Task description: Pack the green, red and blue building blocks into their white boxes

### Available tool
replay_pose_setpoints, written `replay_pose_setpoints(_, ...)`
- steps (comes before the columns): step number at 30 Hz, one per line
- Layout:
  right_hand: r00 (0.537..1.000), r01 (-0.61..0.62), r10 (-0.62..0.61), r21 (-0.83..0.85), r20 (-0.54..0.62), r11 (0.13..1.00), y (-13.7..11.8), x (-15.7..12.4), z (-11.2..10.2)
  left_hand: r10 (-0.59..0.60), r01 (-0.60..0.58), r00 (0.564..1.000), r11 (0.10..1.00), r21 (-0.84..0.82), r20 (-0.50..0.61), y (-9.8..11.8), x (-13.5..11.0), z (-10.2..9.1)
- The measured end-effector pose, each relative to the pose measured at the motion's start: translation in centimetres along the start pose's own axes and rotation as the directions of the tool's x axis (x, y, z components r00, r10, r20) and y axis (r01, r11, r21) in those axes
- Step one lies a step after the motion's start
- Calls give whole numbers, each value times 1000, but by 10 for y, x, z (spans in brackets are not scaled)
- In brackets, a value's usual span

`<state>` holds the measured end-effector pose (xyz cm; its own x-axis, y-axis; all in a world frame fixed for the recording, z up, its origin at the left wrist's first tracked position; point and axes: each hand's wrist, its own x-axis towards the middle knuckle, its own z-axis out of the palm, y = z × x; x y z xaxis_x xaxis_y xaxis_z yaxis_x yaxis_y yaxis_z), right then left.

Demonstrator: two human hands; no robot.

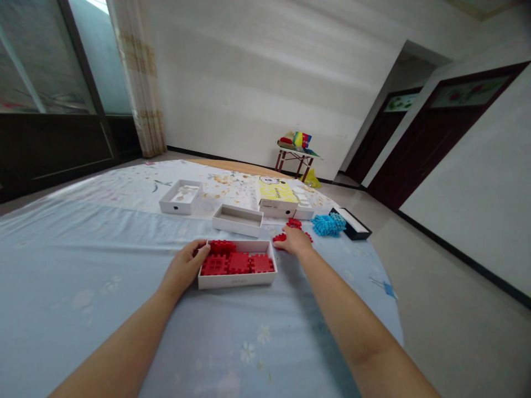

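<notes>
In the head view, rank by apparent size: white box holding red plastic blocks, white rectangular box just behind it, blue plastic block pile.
White box holding red blocks
White box behind it
Blue block pile

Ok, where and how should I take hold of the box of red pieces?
Probably by its two short end walls, coming in from both sides. The box lies flat, open-topped, long side towards you, so those ends face left and right. The left hand is at the left end; the right hand is at the loose red pieces and would need to come across.
</notes>
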<state>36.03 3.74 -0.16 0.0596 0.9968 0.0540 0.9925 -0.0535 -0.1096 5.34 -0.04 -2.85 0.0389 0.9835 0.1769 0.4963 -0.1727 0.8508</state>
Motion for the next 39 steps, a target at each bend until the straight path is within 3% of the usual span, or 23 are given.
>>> replay_pose_setpoints(7, 981, 196, -194, 132, -30, 972, 10, -13, -2, 19, -19, 1000, 1000, -8, -25, 2, 0, 0)
replay_pose_setpoints(11, 904, 416, -428, 224, 6, 881, 23, -32, -8, 18, -18, 1000, 1000, 5, -20, 1, -1, 0)
replay_pose_setpoints(15, 853, 477, -515, 276, 86, 835, 32, -47, -8, 19, -18, 1000, 999, 28, -18, -5, 2, 1)
replay_pose_setpoints(24, 893, 394, -447, 384, 56, 835, 52, -54, -11, 4, -3, 1000, 999, 33, -13, -7, 3, 1)
replay_pose_setpoints(27, 916, 344, -399, 409, 53, 845, 52, -54, -10, -1, 1, 1000, 999, 34, -14, -6, 2, 1)
replay_pose_setpoints(32, 916, 355, -400, 396, 35, 847, 47, -57, -12, 7, -7, 1000, 999, 44, -17, -7, 2, 0)
replay_pose_setpoints(39, 985, 171, -173, 247, -12, 954, 20, -67, 1, 16, -17, 1000, 999, 28, 4, -6, 3, 1)
